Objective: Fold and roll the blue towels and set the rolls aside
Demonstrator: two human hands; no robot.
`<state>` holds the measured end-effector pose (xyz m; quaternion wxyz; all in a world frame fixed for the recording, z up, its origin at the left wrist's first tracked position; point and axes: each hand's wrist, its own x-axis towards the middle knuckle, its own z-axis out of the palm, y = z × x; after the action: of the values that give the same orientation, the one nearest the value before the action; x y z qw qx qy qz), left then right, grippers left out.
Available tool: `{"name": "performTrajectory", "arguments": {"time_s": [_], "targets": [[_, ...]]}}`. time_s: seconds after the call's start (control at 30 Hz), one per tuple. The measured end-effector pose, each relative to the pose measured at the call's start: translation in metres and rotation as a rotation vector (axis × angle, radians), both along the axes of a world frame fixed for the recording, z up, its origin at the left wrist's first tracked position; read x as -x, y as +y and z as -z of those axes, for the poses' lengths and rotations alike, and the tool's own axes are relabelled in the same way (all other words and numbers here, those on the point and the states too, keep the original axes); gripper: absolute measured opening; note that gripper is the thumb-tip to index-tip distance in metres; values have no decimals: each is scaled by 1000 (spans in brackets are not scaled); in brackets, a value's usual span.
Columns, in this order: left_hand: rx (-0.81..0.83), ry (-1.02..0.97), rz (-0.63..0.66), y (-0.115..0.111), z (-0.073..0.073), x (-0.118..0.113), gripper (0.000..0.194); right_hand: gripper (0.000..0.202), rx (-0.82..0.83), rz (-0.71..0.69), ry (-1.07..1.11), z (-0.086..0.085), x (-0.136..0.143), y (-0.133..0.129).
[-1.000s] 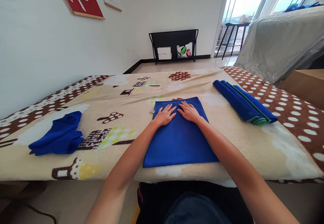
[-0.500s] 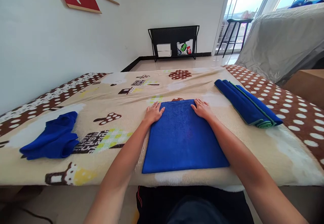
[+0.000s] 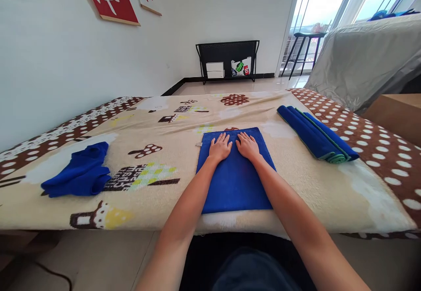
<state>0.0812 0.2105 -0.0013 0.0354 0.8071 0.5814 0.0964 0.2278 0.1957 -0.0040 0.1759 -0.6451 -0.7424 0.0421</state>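
A blue cloth [image 3: 235, 186] lies flat as a near-square at the front middle of the patterned blanket [image 3: 158, 140]. On its upper part rests my left hand [image 3: 221, 147], palm down with fingers spread. Beside it, a small gap to the right, my right hand [image 3: 247, 145] also lies flat on the cloth with its fingers apart. Neither hand holds anything. A crumpled blue cloth [image 3: 79, 170] is on the left, and rolled blue cloths with green edges [image 3: 315, 133] lie on the right.
Beyond the blanket stands a black rack [image 3: 228, 54] with white boxes [image 3: 215, 70]. A cardboard box [image 3: 396, 115] and a grey-covered object [image 3: 371, 54] are on the right. A black stool [image 3: 304, 47] stands near the window.
Both hands have moved inward from the cloth's far corners and are now close together on its upper middle. The view has shifted slightly.
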Motion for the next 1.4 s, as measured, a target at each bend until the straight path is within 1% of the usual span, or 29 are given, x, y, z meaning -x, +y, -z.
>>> {"name": "performTrajectory", "arguments": {"time_s": [0.07, 0.13, 0.23, 0.33, 0.4, 0.5, 0.53, 0.6, 0.7, 0.8, 0.87, 0.93, 1.0, 1.07, 1.23, 1.4], "targets": [[-4, -15, -29, -8, -1, 3, 56, 50, -11, 26, 5, -1, -8, -9], [-4, -26, -32, -19, -3, 0, 55, 48, -26, 28, 8, -3, -9, -19], [9, -32, 42, -42, -7, -11, 54, 42, -40, -9, 10, -7, -1, -37], [22, -31, 122, -71, -11, -19, 58, 41, -46, -27, 14, -11, 9, -60], [29, -27, 168, -95, -13, -19, 62, 44, -52, -29, 19, -12, 13, -82], [22, -21, 238, -138, -13, -12, 64, 49, -55, -61, 21, -9, 16, -126], [-3, -22, 259, -154, -12, -9, 63, 49, -60, -76, 23, -6, 16, -142], [-103, -29, 304, -186, -8, -2, 60, 49, -100, -113, 38, 1, 16, -175], [-242, -22, 341, -226, 1, 12, 52, 49, -267, -209, 80, 15, 10, -217], [-341, 5, 390, -250, 10, 30, 47, 50, -417, -334, 71, 28, -4, -245], [-408, 11, 442, -259, 17, 45, 47, 52, -474, -391, 41, 35, -16, -258], [-463, -8, 464, -263, 24, 61, 50, 53, -511, -407, 15, 40, -29, -266], [-494, -46, 451, -266, 30, 78, 52, 52, -538, -385, 5, 44, -42, -271], [-522, -90, 411, -267, 33, 93, 52, 51, -566, -342, 15, 48, -55, -273], [-661, -160, 349, -268, 31, 122, 50, 41, -639, -220, 90, 54, -91, -273], [-709, -151, 236, -265, 27, 138, 44, 35, -634, -148, 151, 56, -120, -269]]}}
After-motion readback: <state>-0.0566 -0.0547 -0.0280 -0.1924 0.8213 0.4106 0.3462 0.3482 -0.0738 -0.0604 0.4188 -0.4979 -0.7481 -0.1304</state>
